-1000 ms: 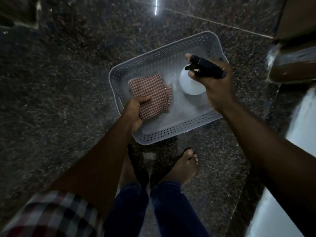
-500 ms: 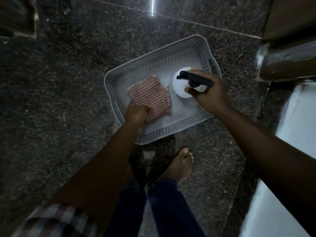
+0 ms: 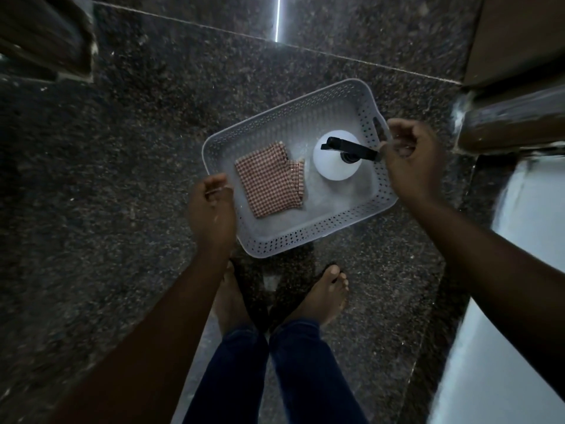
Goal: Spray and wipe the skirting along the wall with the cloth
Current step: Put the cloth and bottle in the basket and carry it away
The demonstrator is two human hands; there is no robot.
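A white perforated basket [image 3: 275, 246] sits on the dark granite floor in front of my bare feet. Inside it, a folded red-checked cloth [image 3: 269, 182] lies flat on the left. A white spray bottle [image 3: 334, 169] with a black trigger head stands upright on the right. My left hand [image 3: 211, 206] hovers at the basket's left rim, fingers loosely curled and holding nothing. My right hand [image 3: 412, 160] is at the right rim beside the tip of the black trigger head, fingers loosely curled and gripping nothing.
A white wall [image 3: 504, 301] runs down the right side, with a dark skirting strip [image 3: 452, 304] at its foot. A brown wooden frame [image 3: 513, 123] stands at the upper right. Another dark wall base [image 3: 46, 41] is at the upper left.
My left hand has let go of the cloth and drawn back to the rim. My right hand has set the bottle upright in the basket and released it.
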